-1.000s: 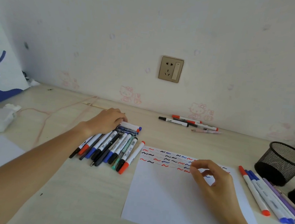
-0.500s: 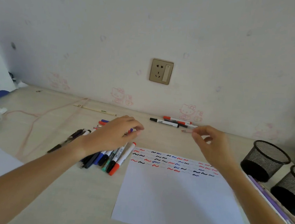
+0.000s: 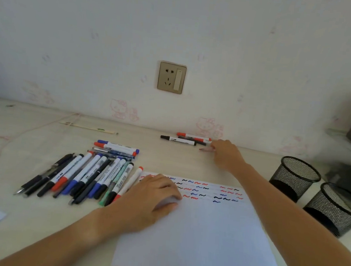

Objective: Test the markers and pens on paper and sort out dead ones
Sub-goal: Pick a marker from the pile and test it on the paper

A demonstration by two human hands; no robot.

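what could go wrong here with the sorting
The right hand reaches the small group of markers by the wall; a nudge could roll them into each other. The left hand rests over the squiggles on the paper, so wet ink might smear. The untested pile lies close beside the paper's edge.

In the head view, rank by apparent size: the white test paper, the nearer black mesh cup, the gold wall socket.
1. White test paper, clearly largest.
2. Nearer black mesh cup.
3. Gold wall socket, though it sits farther away, so this ranking is unsure.
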